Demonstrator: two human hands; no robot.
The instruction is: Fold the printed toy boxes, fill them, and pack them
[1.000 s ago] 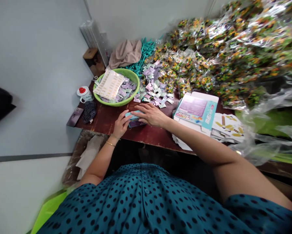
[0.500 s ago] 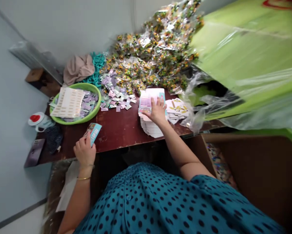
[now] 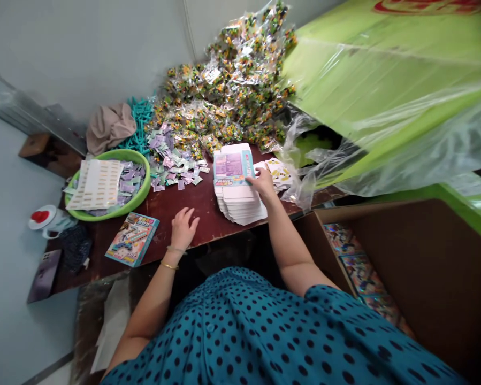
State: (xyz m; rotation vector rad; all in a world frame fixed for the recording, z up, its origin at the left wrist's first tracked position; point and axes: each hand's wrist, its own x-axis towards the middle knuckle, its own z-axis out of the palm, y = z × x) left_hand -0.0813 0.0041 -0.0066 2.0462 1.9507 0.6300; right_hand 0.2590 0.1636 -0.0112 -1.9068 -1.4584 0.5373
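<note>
The left hand is reaching over the dark red table near its front edge, its fingers free and loosely spread, while the printed box is lying just left of those fingers and small sachets are lying scattered beyond them. The right hand is touching the right side of the stack of flat cartons, which is standing left of its fingers; whether they are pinching the top one I cannot tell, and printed sheets are lying just to their right.
</note>
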